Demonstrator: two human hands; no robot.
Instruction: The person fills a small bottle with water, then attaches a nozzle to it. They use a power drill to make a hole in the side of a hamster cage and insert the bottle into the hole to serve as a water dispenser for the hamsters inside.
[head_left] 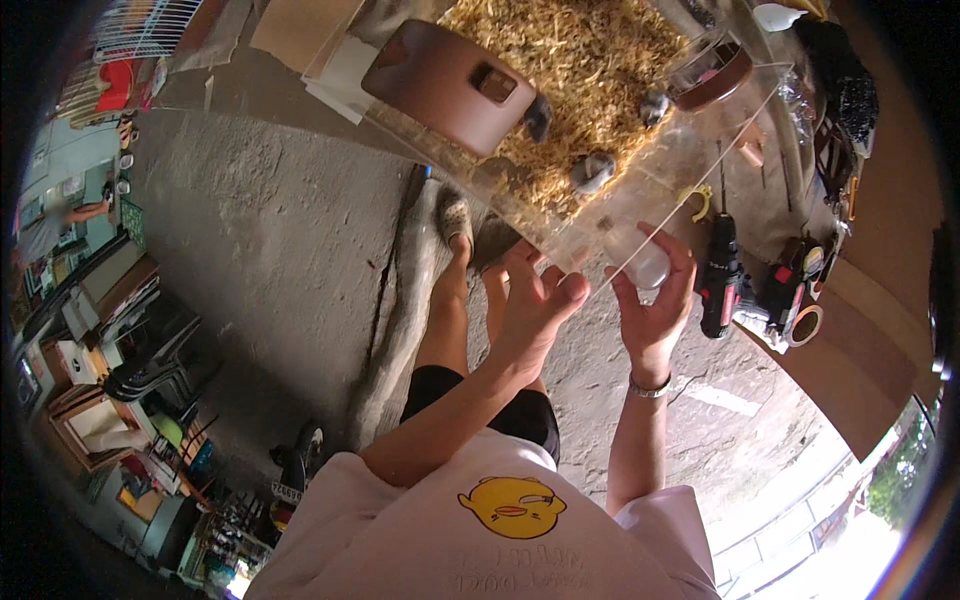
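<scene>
A clear-walled pet enclosure [560,235] with a layer of wood shavings [570,60] stands before me. Several small grey-and-white rodents, like hamsters, are inside; one hamster [593,172] is on the shavings near the front corner. A brown hide house [445,85] occupies the left side. My left hand [535,310] grips the enclosure's near corner, thumb up, its other fingers partly hidden. Just right of that corner, my right hand [660,310] curls thumb and fingers around a clear round cup [648,268], close against the wall edge.
A brown-rimmed clear round piece [715,80] sits at the enclosure's far right. Beside it lie a yellow clip-like piece [697,202], a cordless drill [720,275], another power tool [790,285] and a tape roll [803,326]. Cardboard [850,350] borders the right. A distant person [60,225] appears at far left.
</scene>
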